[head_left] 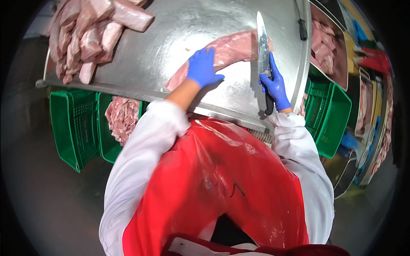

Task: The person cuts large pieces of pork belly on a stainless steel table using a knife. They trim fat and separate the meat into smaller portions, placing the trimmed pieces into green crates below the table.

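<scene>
A long, pale pink strip of meat [235, 49] lies curved across the steel table. My left hand [202, 68], in a blue glove, rests flat on its near left part with the fingers spread. In my right hand [275, 85], also gloved in blue, is a long knife [262, 45] with a black handle, its tip toward the far side. The blade passes over the meat close to its right end; I cannot tell whether it cuts in. A small scrap [187, 49] sits left of the strip.
Several meat pieces are piled [92, 32] at the table's [171, 21] far left. Green crates stand below, one at the left [64, 128] beside trimmings [123, 117], another at the right [335, 123]. A steel bin [341, 70] with meat [322, 45] and a black-handled tool [303, 30] are at the right.
</scene>
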A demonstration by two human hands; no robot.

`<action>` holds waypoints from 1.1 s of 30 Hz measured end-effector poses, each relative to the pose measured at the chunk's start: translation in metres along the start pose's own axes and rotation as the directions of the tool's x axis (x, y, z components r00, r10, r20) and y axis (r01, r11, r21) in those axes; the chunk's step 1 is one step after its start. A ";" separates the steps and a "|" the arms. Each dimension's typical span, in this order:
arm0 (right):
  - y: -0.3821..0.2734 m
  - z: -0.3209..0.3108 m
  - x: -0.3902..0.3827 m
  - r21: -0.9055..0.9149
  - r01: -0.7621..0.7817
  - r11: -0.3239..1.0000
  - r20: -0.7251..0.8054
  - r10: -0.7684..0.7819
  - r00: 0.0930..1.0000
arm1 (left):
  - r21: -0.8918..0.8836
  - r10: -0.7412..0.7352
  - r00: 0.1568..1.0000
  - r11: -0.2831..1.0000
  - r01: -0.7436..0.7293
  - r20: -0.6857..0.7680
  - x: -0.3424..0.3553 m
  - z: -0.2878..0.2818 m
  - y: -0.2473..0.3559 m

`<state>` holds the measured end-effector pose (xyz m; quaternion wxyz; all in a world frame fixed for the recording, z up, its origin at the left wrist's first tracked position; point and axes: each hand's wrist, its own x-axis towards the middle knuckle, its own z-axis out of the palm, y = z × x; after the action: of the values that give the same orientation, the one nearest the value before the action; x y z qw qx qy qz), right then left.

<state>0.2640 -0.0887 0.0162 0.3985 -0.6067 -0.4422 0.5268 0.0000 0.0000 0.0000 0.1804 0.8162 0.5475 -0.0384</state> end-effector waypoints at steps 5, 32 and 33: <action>0.010 -0.003 -0.054 0.064 0.036 0.997 -0.122 -0.028 0.992 | -0.210 -0.163 0.945 0.951 0.227 0.282 0.101 -0.022 -0.006; 0.075 -0.072 -0.170 0.161 -0.018 0.987 -0.498 0.098 0.862 | 0.130 0.741 0.657 0.671 -0.730 -0.136 0.005 0.046 0.122; 0.074 -0.071 -0.170 0.150 -0.032 0.988 -0.487 0.102 0.867 | 0.149 0.729 0.680 0.684 -0.714 -0.085 0.016 0.051 0.127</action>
<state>0.3343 -0.2738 0.0042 0.5203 -0.7072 -0.2672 0.3971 0.1284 -0.0454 -0.0198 0.1002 0.9747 0.1895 0.0638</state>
